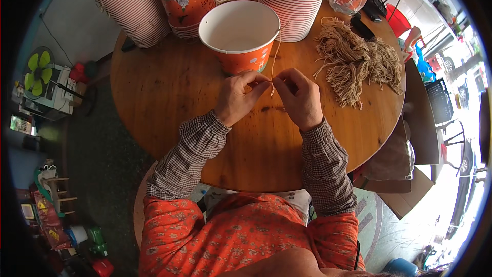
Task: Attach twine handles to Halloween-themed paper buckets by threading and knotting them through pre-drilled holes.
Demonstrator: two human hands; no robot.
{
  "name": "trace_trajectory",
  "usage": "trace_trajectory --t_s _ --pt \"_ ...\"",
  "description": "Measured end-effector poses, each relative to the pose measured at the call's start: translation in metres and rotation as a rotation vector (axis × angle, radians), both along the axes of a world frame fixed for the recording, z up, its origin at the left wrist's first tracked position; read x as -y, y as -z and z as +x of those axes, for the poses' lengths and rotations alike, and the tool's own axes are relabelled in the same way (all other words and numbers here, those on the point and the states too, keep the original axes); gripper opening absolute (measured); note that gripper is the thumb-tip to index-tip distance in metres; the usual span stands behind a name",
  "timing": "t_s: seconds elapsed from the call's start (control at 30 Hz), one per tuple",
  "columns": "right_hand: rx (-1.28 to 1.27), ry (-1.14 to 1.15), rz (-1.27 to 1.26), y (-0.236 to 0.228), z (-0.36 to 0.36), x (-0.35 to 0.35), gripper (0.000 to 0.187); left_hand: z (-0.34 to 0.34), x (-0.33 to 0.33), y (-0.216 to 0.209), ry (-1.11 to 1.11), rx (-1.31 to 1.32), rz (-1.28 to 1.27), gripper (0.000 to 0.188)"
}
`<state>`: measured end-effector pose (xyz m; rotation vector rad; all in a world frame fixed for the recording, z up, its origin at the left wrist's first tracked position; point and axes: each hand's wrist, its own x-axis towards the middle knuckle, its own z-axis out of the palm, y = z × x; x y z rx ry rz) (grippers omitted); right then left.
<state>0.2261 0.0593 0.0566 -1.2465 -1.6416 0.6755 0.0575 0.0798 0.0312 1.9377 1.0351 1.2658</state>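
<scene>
A large orange paper bucket with a white inside (240, 25) stands upright on the round wooden table, just beyond my hands. From the right side of its rim hangs a thin beige cord (275, 54), which runs down to my fingertips. My left hand (240, 94) pinches the cord between thumb and forefinger. Close beside it, nearly touching, my right hand (300, 96) pinches the same cord, and a short end sticks out below the fingers. Whether there is a knot between the fingertips is too small to make out.
A heap of beige cords (359, 61) lies at the right of the table (256, 159). Tall stacks of paper buckets (294, 0) line the far side, with an orange and green bucket (187, 2) among them. Cardboard (410, 190) stands right of the table, a green fan (38, 70) far left.
</scene>
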Motion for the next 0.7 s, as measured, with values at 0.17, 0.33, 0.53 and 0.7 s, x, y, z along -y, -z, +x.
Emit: trace_trajectory --t_s 0.17,0.33,0.53,0.7 --pt "0.000 0.020 0.017 0.0003 -0.0013 -0.0001 0.014 0.0010 0.0013 -0.0006 0.027 0.004 0.026 0.008" --pt "0.037 0.011 0.021 0.0021 -0.0011 -0.0006 0.016 0.0016 0.0015 0.0003 0.031 0.019 0.031 0.009" --pt "0.021 -0.001 0.011 0.0028 -0.0001 -0.0011 0.015 0.0009 0.0004 0.0007 0.011 -0.009 0.030 0.008" --pt "0.043 -0.010 -0.007 0.0027 0.0001 -0.0008 0.014 0.0005 -0.0003 0.0020 -0.007 -0.031 0.068 0.008"
